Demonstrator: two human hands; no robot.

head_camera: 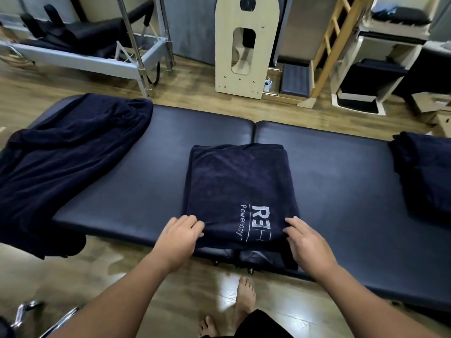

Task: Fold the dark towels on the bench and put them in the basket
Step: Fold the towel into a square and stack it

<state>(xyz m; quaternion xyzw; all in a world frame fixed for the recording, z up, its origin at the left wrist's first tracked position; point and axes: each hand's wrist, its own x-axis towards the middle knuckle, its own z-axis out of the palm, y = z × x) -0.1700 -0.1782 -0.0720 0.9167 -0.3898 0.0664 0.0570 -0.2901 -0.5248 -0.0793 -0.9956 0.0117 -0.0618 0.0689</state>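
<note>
A folded dark navy towel (234, 186) with white lettering lies in the middle of the padded navy bench (122, 176). My left hand (179, 234) grips the towel's near left corner with curled fingers. My right hand (305, 236) holds the near right corner, fingers tucked at the edge. An unfolded dark towel (70, 152) is spread over the bench's left end and hangs off it. Another dark towel pile (427, 174) sits at the bench's right end. No basket is in view.
Behind the bench stand a wooden arched unit (246, 45), a metal-framed exercise bed (85, 50) at the back left, and a wooden ladder frame (334, 50) with padded boxes at the back right. My bare feet (244, 298) stand on the wood floor.
</note>
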